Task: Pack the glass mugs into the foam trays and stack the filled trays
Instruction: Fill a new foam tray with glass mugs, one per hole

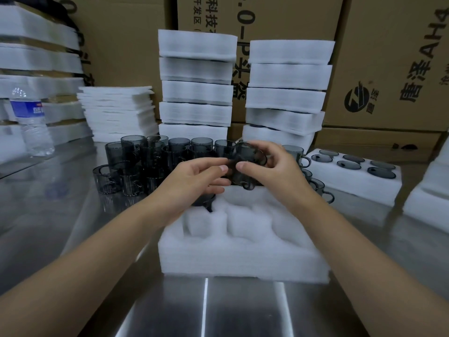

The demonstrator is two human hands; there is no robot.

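A smoky grey glass mug is being held tilted by the left hand and right hand, above a white foam tray. Another grey mug is seemingly sitting in its far-left pocket. More mugs are standing clustered behind, with filled trays standing stacked beyond.

The held mug is smeared by motion and half covered by the right hand. Whether it's actually gripped by the left hand can't be told. A second mug in the foam tray is mostly hidden under that hand. The left foam stack and the side tray are cut off by the frame edges.
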